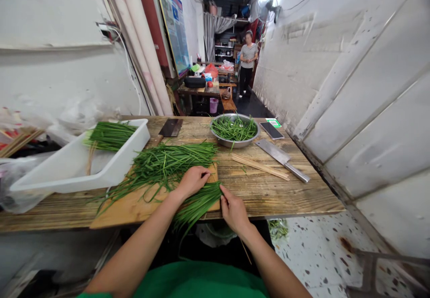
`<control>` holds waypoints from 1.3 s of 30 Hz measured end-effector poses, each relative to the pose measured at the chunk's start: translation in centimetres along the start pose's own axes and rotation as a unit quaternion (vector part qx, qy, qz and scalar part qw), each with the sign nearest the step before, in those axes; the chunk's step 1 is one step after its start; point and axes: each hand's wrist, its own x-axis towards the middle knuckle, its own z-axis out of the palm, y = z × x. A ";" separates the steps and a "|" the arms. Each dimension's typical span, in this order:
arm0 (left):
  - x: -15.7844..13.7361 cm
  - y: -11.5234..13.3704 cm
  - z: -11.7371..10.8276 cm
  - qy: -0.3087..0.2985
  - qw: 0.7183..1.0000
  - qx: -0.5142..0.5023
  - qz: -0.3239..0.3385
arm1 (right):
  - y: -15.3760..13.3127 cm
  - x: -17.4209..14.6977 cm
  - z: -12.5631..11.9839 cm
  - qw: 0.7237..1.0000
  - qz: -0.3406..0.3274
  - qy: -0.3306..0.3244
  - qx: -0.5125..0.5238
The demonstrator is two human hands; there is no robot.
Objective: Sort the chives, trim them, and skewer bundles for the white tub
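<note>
A small bunch of garlic chives (201, 202) lies at the front edge of a wooden cutting board (134, 206), its leaves hanging over the edge. My left hand (194, 181) is above this bunch, fingers curled in and thumb close to them; whatever they pinch is too small to make out. At the bunch's right end is my right hand (234, 210), index finger stretched out and touching the chive ends, thumb apart from it. Just beyond my left hand, a larger heap of chives (171, 161) covers the back of the board.
A white tray (129, 155) at left holds bundled chives. Behind the board lies a dark blade (171, 128). A steel bowl (235, 144) of chives, bamboo skewers (260, 167), a cleaver (275, 152) and a phone (272, 130) sit at right. A person (248, 56) stands far back.
</note>
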 end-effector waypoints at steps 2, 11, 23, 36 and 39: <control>0.0 0.0 0.0 0.001 1.000 0.000 -0.004 | 0.0 0.0 0.0 1.000 0.001 0.000 -0.002; -0.1 -0.1 -0.1 0.000 1.000 -0.012 0.024 | -0.1 0.0 -0.1 1.000 0.003 0.001 -0.010; -1.2 1.5 -1.7 -0.117 0.982 -0.020 0.150 | 0.2 -0.3 0.3 1.000 0.017 -0.008 -0.021; 0.8 -2.4 -2.2 0.011 0.984 0.177 -0.006 | 0.2 -0.3 0.2 1.000 0.011 0.004 -0.007; 0.9 -2.2 -2.2 0.012 0.982 0.189 0.019 | 0.3 -0.3 0.3 1.000 0.013 0.004 -0.013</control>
